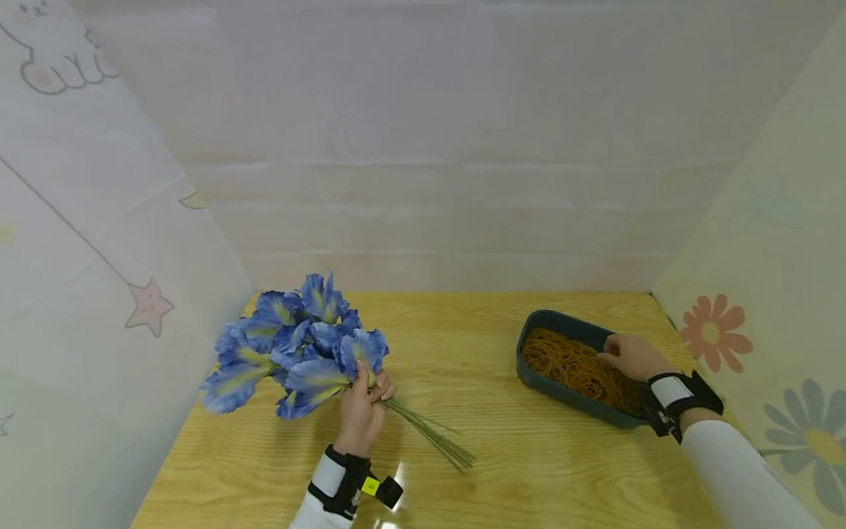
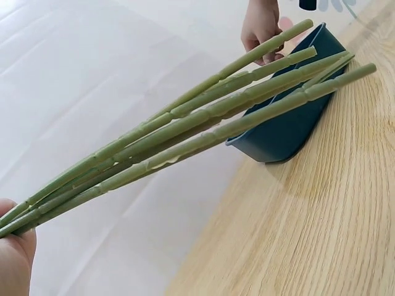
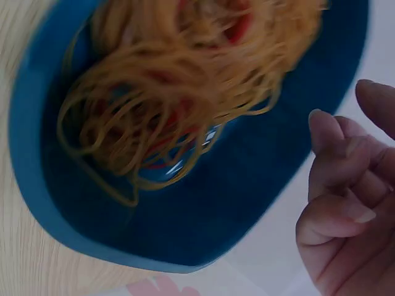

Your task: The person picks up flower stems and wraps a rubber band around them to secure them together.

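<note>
Blue flowers, mostly left of the left grip, green stems in its clasp

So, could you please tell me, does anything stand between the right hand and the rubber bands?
Nothing visible does. The container has no lid on, the rubber bands lie uncovered inside, and the right hand is at the rim of one long side. Whether the fingertips are past that rim is hard to tell.

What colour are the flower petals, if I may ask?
Blue petals with yellowish streaks, clearest in the head view.
</note>
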A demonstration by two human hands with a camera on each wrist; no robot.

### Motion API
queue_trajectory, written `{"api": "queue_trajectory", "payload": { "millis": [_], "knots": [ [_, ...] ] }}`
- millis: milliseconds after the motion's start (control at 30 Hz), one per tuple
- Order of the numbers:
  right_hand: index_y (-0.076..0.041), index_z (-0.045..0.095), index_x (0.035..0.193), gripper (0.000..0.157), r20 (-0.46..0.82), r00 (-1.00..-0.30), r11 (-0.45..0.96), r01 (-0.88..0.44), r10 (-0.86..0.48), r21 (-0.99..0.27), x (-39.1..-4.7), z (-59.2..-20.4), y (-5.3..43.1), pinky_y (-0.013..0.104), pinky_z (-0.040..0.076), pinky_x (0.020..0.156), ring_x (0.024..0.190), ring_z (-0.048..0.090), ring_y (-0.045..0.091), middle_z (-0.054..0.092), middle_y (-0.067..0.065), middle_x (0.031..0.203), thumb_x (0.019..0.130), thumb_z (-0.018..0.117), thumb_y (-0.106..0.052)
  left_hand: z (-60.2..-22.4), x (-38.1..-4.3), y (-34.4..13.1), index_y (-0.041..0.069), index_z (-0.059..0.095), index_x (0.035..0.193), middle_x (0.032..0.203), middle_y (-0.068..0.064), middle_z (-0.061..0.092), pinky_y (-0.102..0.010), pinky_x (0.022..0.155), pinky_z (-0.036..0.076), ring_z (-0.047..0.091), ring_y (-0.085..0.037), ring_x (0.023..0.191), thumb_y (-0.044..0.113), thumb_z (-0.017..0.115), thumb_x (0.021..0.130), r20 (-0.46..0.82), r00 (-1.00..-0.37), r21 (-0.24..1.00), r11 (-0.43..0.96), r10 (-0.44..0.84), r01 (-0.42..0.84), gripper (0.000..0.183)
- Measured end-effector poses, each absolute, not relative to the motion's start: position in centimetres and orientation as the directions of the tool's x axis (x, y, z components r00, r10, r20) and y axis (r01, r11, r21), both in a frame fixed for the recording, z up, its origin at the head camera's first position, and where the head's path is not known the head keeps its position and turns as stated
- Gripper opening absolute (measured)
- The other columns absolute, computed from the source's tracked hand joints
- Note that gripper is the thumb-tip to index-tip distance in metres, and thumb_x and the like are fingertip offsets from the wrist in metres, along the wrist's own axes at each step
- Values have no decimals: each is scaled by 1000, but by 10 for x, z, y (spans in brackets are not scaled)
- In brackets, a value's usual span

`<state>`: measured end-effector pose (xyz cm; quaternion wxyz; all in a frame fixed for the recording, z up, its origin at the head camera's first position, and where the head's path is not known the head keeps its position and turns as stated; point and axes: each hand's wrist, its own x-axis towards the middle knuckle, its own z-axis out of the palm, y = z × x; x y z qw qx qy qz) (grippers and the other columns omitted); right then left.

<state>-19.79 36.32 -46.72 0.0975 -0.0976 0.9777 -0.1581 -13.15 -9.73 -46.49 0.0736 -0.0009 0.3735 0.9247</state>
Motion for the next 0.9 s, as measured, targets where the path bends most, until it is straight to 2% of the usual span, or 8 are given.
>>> {"api": "queue_trajectory", "payload": {
  "millis": [133, 233, 333, 433, 500, 667, 733, 900],
  "knots": [
    [-4, 60, 81, 12, -186, -949, 943, -202, -255, -264, -211, -482, 364, 29, 38, 51, 54, 47, 12, 59, 4, 68, 89, 59, -13, -465, -131, -99, 20, 23, 78, 64, 7, 39, -26, 67, 16, 22, -8, 51, 39, 25, 99, -70, -989, 677, -722, 127, -141, 29],
    [-3, 63, 83, 7, -191, -943, 947, -227, -272, -227, -218, -490, 361, 31, 42, 52, 56, 51, 13, 62, 5, 72, 87, 61, -8, -465, -131, -99, 19, 24, 75, 64, 6, 40, -27, 67, 15, 23, -8, 51, 39, 25, 99, -68, -990, 666, -733, 125, -139, 31],
    [-5, 64, 81, 5, -193, -941, 949, -239, -279, -208, -224, -493, 356, 30, 41, 52, 56, 50, 12, 62, 4, 70, 85, 62, -6, -465, -132, -98, 19, 24, 75, 64, 6, 41, -25, 66, 16, 24, -8, 51, 38, 26, 99, -60, -991, 649, -749, 121, -131, 30],
    [-7, 61, 72, 12, -197, -939, 947, -241, -283, -210, -227, -494, 349, 26, 34, 50, 52, 41, 11, 53, 0, 61, 84, 60, -3, -465, -133, -97, 20, 23, 76, 64, 6, 41, -23, 63, 18, 25, -7, 50, 39, 27, 98, -61, -992, 643, -757, 108, -121, 29],
    [-7, 60, 70, 14, -196, -936, 945, -251, -292, -209, -230, -495, 345, 26, 33, 50, 51, 40, 11, 51, 0, 59, 84, 61, -2, -465, -133, -96, 20, 23, 77, 64, 5, 41, -23, 63, 18, 25, -7, 51, 38, 27, 98, -65, -993, 646, -754, 99, -118, 29],
    [-7, 64, 74, 11, -187, -934, 947, -277, -305, -159, -233, -501, 336, 29, 39, 51, 55, 47, 13, 59, 2, 65, 83, 63, -3, -466, -133, -97, 19, 23, 78, 65, 5, 41, -26, 66, 16, 23, -8, 51, 38, 26, 99, -72, -993, 663, -739, 98, -121, 29],
    [-9, 62, 70, 15, -178, -937, 951, -282, -302, -130, -235, -507, 336, 28, 36, 51, 53, 44, 12, 52, -1, 59, 83, 63, -2, -466, -133, -97, 19, 23, 78, 65, 5, 41, -27, 67, 15, 22, -8, 50, 39, 25, 99, -70, -993, 666, -736, 99, -121, 29],
    [-9, 61, 68, 15, -167, -939, 953, -293, -302, -78, -243, -524, 342, 29, 39, 50, 53, 46, 12, 53, -1, 60, 81, 65, -3, -467, -134, -97, 18, 25, 75, 65, 5, 41, -28, 67, 15, 21, -9, 51, 38, 25, 99, -66, -993, 662, -740, 95, -115, 32]
  ]
}}
